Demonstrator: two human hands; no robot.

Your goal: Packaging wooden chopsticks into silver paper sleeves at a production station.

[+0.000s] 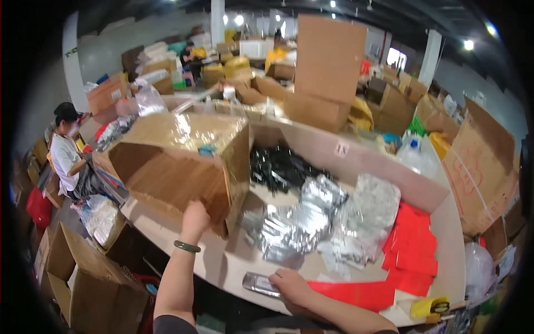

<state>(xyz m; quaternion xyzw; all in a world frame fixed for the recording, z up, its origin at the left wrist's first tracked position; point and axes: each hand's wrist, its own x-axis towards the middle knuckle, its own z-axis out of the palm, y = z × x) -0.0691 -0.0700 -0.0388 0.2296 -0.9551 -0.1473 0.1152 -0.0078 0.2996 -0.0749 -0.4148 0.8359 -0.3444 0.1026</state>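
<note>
My left hand [196, 218] reaches into the mouth of a brown cardboard box [236, 158] lying on its side. Its fingers point away from me, so what they hold, if anything, is hidden. A green bangle [187, 246] circles that wrist. At the table's near edge, my right hand [290, 286] has its fingers closed on the right end of a small, flat silver packet [259, 283]. Red envelope-like sheets [410, 250] lie right of it. Beyond are silver foil packets [297, 222], clear-wrapped grey packets [364, 211] and a pile of black pieces [283, 167].
A raised board [356, 147] walls the table's far side. A yellow tape roll [429, 307] sits at the near right corner. Open cartons [94, 273] stand at lower left, and a large carton [481, 167] at right. Another person [68, 150] sits at far left.
</note>
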